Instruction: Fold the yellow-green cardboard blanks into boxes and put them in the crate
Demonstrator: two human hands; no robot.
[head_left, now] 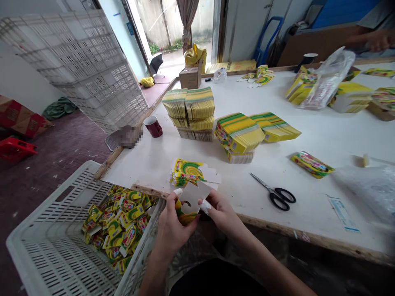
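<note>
Both my hands grip one small yellow-green printed carton (189, 204) just in front of the table's near edge, its white flap turned up. My left hand (172, 224) wraps its lower left side, thumb on top. My right hand (219, 211) pinches its right flap with taped fingertips. Just beyond, on the white table (321, 135), lies a short pile of flat carton blanks (191, 172). Taller stacks of blanks (191, 113) and a leaning stack (239, 135) stand further back.
A white slatted crate (61, 242) at my left holds several folded cartons (121, 224). Black scissors (276, 193) lie to the right, a dark red mug (153, 126) near the left edge. Another person's arm (370, 39) works at the far right among more blanks and plastic bags.
</note>
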